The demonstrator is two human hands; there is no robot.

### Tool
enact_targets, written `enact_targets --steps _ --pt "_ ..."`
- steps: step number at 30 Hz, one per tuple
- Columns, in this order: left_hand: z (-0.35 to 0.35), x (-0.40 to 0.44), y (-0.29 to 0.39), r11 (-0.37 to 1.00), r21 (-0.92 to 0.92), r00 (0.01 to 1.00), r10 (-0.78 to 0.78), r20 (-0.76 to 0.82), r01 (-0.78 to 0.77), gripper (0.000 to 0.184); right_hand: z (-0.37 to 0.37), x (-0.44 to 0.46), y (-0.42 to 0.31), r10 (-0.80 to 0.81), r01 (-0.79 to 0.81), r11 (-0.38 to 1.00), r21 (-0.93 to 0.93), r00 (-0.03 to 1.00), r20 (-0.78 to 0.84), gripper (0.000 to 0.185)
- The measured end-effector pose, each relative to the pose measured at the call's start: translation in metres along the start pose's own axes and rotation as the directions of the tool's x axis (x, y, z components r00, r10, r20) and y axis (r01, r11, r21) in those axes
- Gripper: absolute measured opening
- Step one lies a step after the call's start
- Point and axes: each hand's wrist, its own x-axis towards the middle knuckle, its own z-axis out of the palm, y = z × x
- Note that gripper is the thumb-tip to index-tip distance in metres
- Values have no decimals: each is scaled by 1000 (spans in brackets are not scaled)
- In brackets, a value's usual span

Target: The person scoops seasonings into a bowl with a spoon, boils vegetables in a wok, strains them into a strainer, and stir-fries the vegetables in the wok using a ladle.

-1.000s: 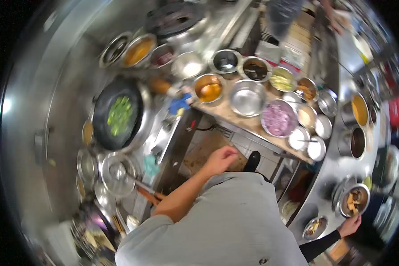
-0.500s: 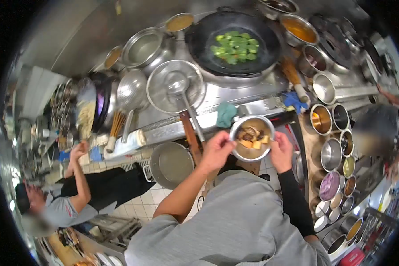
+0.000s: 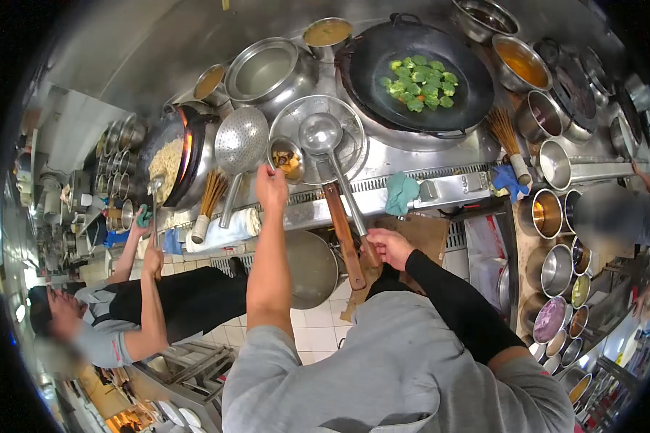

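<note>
My left hand (image 3: 272, 189) pinches the near rim of a small metal bowl (image 3: 273, 160) with sliced mushrooms and yellowish chunks (image 3: 289, 162) in it. The bowl is at the left edge of a round wire strainer (image 3: 352, 162). My right hand (image 3: 389, 248) is closed around the handle end of a ladle (image 3: 320, 133), whose cup lies over the strainer. The strainer's wooden handle (image 3: 344, 234) points toward me. Beyond it, a black wok (image 3: 372, 101) holds green broccoli pieces (image 3: 425, 83).
A perforated skimmer (image 3: 240, 141) and a lidded-looking pot (image 3: 261, 70) stand left. Bamboo brushes (image 3: 211, 195) (image 3: 505, 133) and a green cloth (image 3: 401, 193) lie along the stove edge. On the left, a co-worker (image 3: 133, 317) works at a flaming wok (image 3: 167, 155).
The bowl has gone from in front of me, between both hands, to the strainer's left edge in my left hand. My right hand has let go of it and taken the ladle.
</note>
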Motion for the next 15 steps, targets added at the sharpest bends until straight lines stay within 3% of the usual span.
enact_targets --steps 3,4,7,8,9,11,12,15 --pt "9 20 1 996 94 997 -9 76 2 21 -6 -7 -39 75 -110 989 100 950 302 37" --pt "7 22 6 995 93 994 28 105 -38 20 10 -18 -55 -15 -5 997 77 965 260 26" --pt "13 29 22 975 183 982 101 160 -130 14 25 -18 -61 -79 99 969 -225 992 95 25" --pt "19 33 21 963 210 976 137 166 -171 13 27 -24 -61 -115 109 884 -455 993 16 32" --pt "24 37 22 949 236 970 173 172 -211 13 24 -26 -55 -286 213 756 -619 958 -20 34" --pt "33 40 23 932 254 963 229 145 -260 12 17 -34 -41 -604 307 368 -878 796 26 39" --pt "29 39 36 931 248 962 247 113 -268 12 17 -41 -37 -737 256 139 -957 672 73 43" --pt "21 38 49 879 255 899 433 -72 -403 13 31 -78 -55 -692 104 162 -981 720 -38 45"
